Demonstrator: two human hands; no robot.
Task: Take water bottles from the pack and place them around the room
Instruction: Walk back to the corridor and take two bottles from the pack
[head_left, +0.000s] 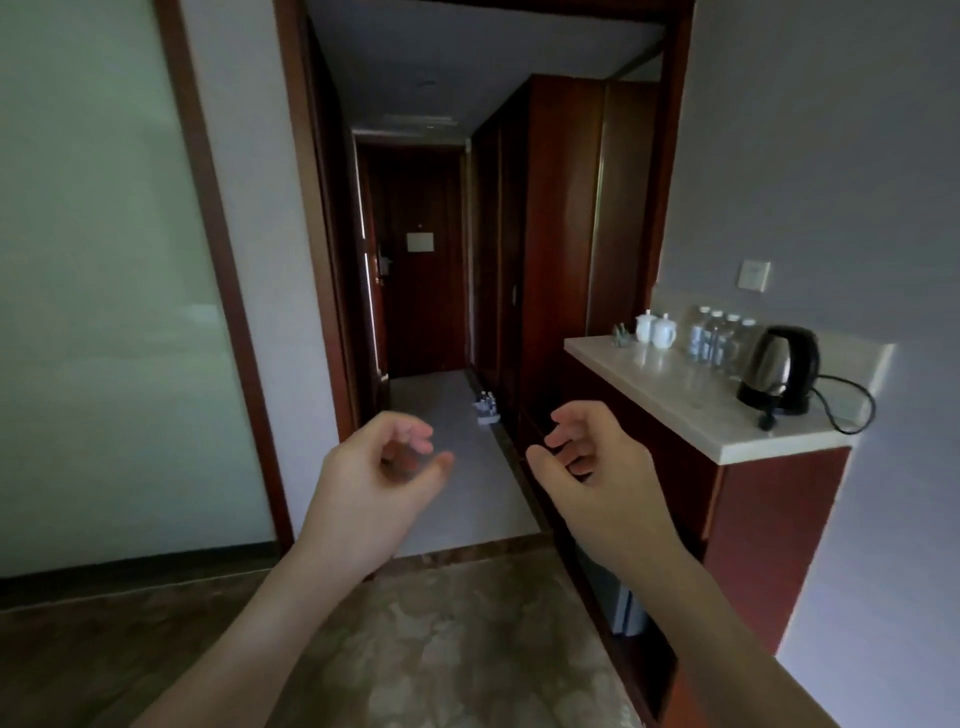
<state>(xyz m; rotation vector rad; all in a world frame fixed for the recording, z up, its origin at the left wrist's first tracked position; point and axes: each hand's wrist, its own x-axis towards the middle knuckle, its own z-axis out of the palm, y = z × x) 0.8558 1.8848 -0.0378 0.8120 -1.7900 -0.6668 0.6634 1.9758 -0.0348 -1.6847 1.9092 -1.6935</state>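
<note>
- Hands, both raised at centre frame, bare forearms coming up from the lower edge; neither holds anything.
- Left hand (387, 457), left of centre — fingers loosely curled, thumb near the fingertips, nothing between them.
- Right hand (587, 460), right of centre — fingers loosely curled too, palm turned toward the left hand, empty.
- Pack (487, 408) of water bottles on the pale corridor floor (457, 467), centre frame just above and between the hands, close to the dark wardrobe (540, 234); small and far, count unclear.
- Water bottles (719, 335), a row of about four, upright on the bench (675, 389) at right of frame, near the wall.
- On the same bench: two white lidded cups (655, 328) left of the bottles, black-and-steel kettle (779, 366) to their right, its cord looping to the bench's end.
- Dark door (415, 270) at the corridor's far end, upper centre.
</note>
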